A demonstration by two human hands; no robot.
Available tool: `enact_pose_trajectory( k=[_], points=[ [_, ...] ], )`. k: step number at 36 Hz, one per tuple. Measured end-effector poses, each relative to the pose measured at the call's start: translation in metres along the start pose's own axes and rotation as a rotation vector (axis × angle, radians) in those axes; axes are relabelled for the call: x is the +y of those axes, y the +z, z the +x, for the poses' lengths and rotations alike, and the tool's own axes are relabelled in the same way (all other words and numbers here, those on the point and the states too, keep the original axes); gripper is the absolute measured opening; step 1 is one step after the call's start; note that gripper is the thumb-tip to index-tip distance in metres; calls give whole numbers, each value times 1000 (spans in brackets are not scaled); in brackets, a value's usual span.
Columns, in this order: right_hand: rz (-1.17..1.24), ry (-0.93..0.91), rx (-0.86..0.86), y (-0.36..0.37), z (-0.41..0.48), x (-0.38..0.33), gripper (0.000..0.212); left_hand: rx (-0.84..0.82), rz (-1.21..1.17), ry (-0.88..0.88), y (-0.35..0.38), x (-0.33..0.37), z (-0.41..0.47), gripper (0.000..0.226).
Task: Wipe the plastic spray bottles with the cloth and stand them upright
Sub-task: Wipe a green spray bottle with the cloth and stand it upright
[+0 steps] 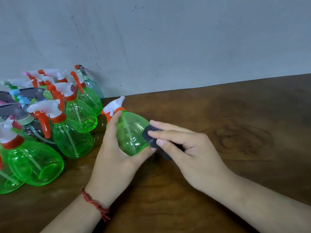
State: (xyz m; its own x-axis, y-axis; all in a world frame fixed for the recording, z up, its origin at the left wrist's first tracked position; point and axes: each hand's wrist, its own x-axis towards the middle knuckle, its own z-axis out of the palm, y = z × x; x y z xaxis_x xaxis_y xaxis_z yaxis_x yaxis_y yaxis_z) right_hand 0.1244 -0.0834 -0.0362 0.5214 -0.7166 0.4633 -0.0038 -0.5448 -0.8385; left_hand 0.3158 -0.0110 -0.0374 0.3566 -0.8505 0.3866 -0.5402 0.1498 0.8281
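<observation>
Wooden table (pixel 235 115), grey wall behind. Left hand (pixel 116 158) grips green spray bottle (pixel 133 132) mid-table, tilted; right hand (pixel 183 148) pinches dark cloth (pixel 149 133) against its side. Cluster of spray bottles (pixel 55 118) stands far left.

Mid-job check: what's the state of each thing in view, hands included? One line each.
Held green bottle: tilted, spray head pointing away, not yet stood upright.
Dark cloth: bunched, pressed against the held green bottle's side.
Left hand: grips the held green bottle's body.
Right hand: pinches the dark cloth.
Other bottles: clustered at the left by the wall, apparently upright, spray heads on.
</observation>
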Motion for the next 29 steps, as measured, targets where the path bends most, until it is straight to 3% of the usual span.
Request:
enact_pose_trajectory(
  k=[9, 13, 17, 21, 29],
  points=[
    [422, 280, 84, -19, 18, 3, 28, -317, -106, 111, 7, 12, -12, 116],
    [476, 328, 91, -23, 19, 2, 27, -417, -83, 130, 7, 8, -12, 118],
    [456, 343, 109, -21, 18, 3, 26, -351, 119, 206, 8, 4, -11, 119],
    [369, 265, 105, -17, 16, 2, 25, -273, 171, 224, 12, 6, -13, 118],
    [80, 114, -33, 0, -2, 4, 28, 32, 156, 58, -1, -12, 2, 117]
  ],
)
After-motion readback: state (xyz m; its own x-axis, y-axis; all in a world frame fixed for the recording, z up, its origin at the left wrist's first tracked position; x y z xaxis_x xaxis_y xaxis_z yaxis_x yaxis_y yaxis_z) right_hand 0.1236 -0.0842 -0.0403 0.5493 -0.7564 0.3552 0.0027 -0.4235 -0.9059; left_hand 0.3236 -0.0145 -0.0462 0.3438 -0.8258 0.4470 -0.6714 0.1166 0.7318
